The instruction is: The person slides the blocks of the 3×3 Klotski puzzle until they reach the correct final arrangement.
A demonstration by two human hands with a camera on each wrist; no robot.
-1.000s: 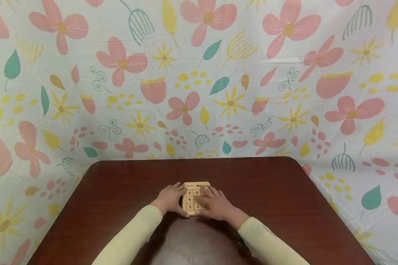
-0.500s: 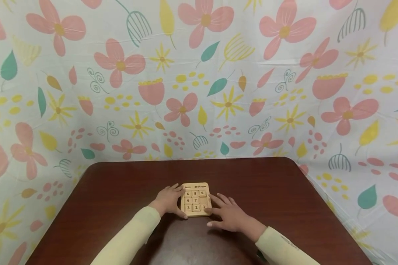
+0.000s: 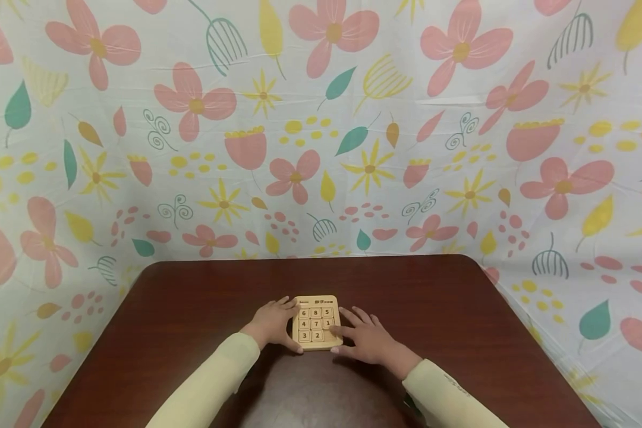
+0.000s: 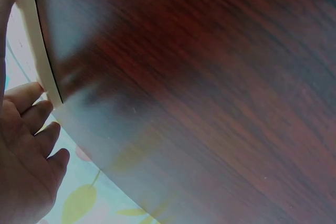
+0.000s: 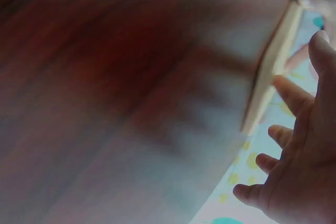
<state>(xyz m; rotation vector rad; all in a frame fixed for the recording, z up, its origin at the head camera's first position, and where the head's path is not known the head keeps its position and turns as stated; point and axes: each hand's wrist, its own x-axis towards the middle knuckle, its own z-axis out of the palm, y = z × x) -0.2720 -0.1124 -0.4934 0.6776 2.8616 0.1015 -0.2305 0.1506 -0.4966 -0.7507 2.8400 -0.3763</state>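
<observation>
A wooden sliding number puzzle (image 3: 315, 302) lies on the dark table, its tiles reading 6 8 5, 4 7 1 and 3 2 from the top row down. The bottom right slot holds no tile. My left hand (image 3: 270, 324) grips the puzzle's left side, thumb at the lower corner and fingers near the upper one. At the right side is my right hand (image 3: 371, 342), fingers spread, with one fingertip at the lower edge of the 1 tile (image 3: 328, 323). In the right wrist view, the puzzle's pale edge (image 5: 270, 72) shows beyond the extended fingers.
The reddish-brown table (image 3: 219, 279) has rounded far corners and a glossy surface. Behind it and along both sides hangs a white cloth (image 3: 310, 131) printed with pink, yellow and green flowers and leaves.
My right hand has drawn back from over the puzzle to its right side. The 1 tile has slid up from the bottom right slot to the middle right. The left hand keeps its place.
</observation>
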